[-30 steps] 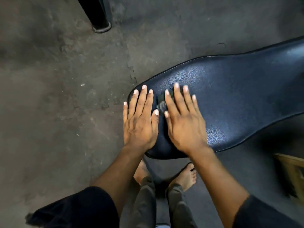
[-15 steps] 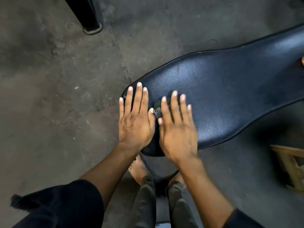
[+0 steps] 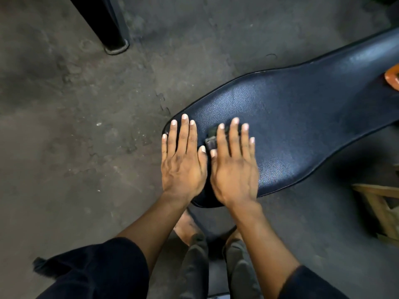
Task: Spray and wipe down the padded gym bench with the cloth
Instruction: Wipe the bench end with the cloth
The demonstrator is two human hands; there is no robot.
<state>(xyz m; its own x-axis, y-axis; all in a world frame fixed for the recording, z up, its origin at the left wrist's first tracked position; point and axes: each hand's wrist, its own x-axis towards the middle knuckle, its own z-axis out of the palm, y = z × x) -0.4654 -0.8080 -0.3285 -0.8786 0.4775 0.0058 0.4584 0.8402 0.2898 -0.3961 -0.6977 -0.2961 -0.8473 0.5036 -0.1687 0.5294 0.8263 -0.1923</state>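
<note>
The padded gym bench (image 3: 302, 117) is dark blue-black vinyl and runs from the centre to the upper right. My left hand (image 3: 183, 160) lies flat on its rounded near end, fingers straight and slightly apart, with nothing in it. Just to its right, my right hand (image 3: 235, 167) presses flat on a small dark cloth (image 3: 211, 139). Only a corner of the cloth shows, between my thumb and forefinger. No spray bottle is in view.
An orange object (image 3: 393, 79) sits on the bench at the right edge. A black post (image 3: 108, 24) stands on the concrete floor at the upper left. A wooden frame (image 3: 380, 203) is at the lower right. My bare feet (image 3: 187, 227) are under the bench end.
Both hands stay pressed side by side on the bench end and have slid only slightly. The view has shifted, and the orange object now shows at the right edge.
</note>
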